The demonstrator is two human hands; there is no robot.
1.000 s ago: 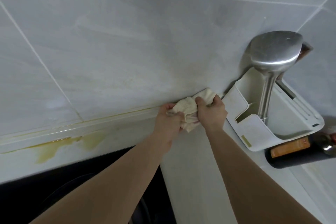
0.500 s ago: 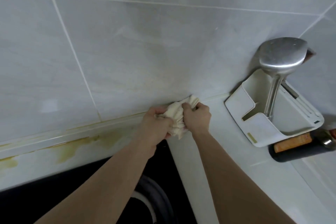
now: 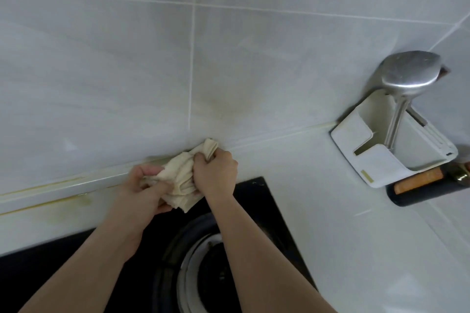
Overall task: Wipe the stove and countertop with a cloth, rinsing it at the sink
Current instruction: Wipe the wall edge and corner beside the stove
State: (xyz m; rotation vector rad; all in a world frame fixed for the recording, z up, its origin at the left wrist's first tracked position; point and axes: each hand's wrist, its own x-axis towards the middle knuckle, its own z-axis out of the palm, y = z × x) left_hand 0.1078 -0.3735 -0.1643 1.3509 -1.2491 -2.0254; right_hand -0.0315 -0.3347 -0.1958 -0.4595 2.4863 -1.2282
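A crumpled cream cloth (image 3: 181, 178) is bunched between both hands at the back edge of the white countertop (image 3: 330, 223), where it meets the tiled wall. My left hand (image 3: 146, 189) grips its left side with curled fingers. My right hand (image 3: 216, 175) grips its right side, the cloth's upper corner sticking out above the knuckles. Just below lies the black stove top (image 3: 267, 201) with a round burner (image 3: 203, 267), partly hidden by my forearms.
Yellow-brown stains (image 3: 50, 202) run along the counter's back strip at the left. A white utensil holder (image 3: 391, 152) with a steel spatula (image 3: 412, 76) stands at the right wall corner. A dark bottle with an orange label (image 3: 427, 185) lies beside it.
Both hands with the cloth have slid left along the wall joint, away from the utensil holder, to the stove's back right corner. The burner has come into view.
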